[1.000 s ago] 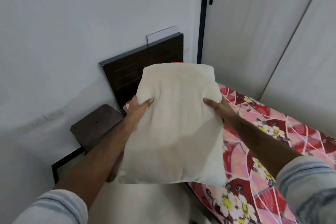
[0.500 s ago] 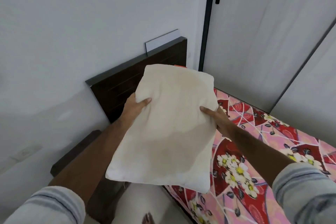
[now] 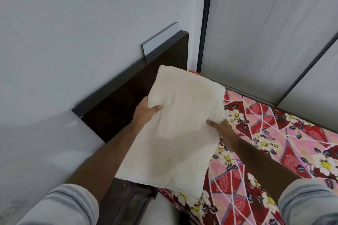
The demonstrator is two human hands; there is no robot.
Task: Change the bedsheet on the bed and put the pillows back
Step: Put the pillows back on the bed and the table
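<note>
A floral sheet point(image 3: 274, 142) is lying spread over the bed, so the change appears done; the pillows are still to be placed. The left hand point(image 3: 146, 110) is gripping the pillow point(image 3: 179, 129) on its left edge, thumb curled over the cloth; the right hand point(image 3: 222, 129) is clamped on the right edge. The pillow is hanging in the air over the bed's head corner, tilted toward 1 o'clock. The headboard point(image 3: 128, 97) is standing close at 11 o'clock, a wardrobe door point(image 3: 265, 33) at 1 o'clock. Open sheet is showing at 3 o'clock.
</note>
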